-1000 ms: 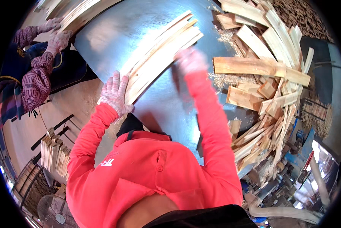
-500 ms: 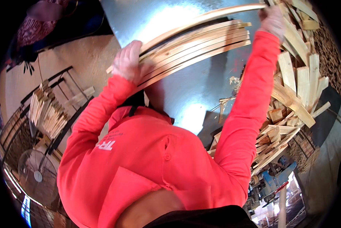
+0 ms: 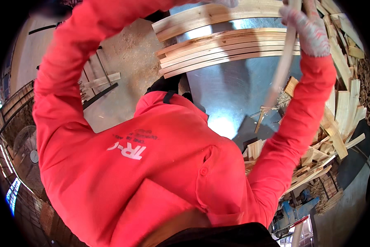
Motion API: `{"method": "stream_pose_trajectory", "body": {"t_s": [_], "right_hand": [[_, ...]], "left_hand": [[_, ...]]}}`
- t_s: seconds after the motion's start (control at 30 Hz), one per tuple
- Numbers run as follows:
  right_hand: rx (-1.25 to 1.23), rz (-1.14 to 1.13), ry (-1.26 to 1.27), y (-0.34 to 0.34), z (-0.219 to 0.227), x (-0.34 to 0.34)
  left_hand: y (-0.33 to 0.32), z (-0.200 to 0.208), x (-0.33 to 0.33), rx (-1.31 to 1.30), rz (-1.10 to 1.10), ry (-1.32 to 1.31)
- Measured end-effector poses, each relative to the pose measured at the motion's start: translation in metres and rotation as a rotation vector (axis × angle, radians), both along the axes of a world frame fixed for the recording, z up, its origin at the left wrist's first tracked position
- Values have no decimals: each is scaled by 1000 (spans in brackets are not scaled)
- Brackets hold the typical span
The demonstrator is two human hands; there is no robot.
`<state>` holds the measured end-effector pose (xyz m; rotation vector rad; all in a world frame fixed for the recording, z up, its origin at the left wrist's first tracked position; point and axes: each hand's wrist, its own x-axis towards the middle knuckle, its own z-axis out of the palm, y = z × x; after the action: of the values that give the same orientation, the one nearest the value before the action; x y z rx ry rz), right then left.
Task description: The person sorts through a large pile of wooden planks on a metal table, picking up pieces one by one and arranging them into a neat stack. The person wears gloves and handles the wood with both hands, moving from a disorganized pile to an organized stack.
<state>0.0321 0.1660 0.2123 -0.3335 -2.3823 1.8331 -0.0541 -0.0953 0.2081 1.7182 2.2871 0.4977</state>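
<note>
My right hand (image 3: 310, 33), in a pale glove, grips a narrow wooden strip (image 3: 284, 61) near its upper part. The strip hangs down toward me over the metal table (image 3: 218, 78) and is blurred by motion. At the top edge only a small part of my left hand (image 3: 226, 2) shows, close to a wide wooden board (image 3: 218, 17); its fingers are mostly out of the picture. Between that board and me, several narrow planks (image 3: 228, 48) lie side by side on the table.
Many offcuts (image 3: 341, 111) are heaped along the right side, with a blue machine (image 3: 294, 214) below them. Small shavings (image 3: 283, 99) lie near the table's right side. A round fan (image 3: 28, 156) and dark metal rails (image 3: 100, 96) stand at the left.
My left hand has left the left end of the planks and moved up and right. The strip in my right hand has swung from lying across the planks to pointing toward me.
</note>
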Motion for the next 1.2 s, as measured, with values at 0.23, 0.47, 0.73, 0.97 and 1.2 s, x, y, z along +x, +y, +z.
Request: {"method": "stream_pose_trajectory", "body": {"t_s": [0.23,0.47,0.73,0.97,1.2], "right_hand": [[932,68,283,25,13,58],[-162,-709,-267,19,-145,169],[-301,-472,-556,-114,-245,110],[-483,-502,-262,-110,-231,98],[-547,-518,-172,-115,-257,105]], "left_hand": [[24,-31,-14,-260,197,231],[33,-161,-146,-436,455,215],[52,-203,-171,52,381,662],[66,-210,-21,-348,446,51],[82,-173,-10,-507,296,-406]]}}
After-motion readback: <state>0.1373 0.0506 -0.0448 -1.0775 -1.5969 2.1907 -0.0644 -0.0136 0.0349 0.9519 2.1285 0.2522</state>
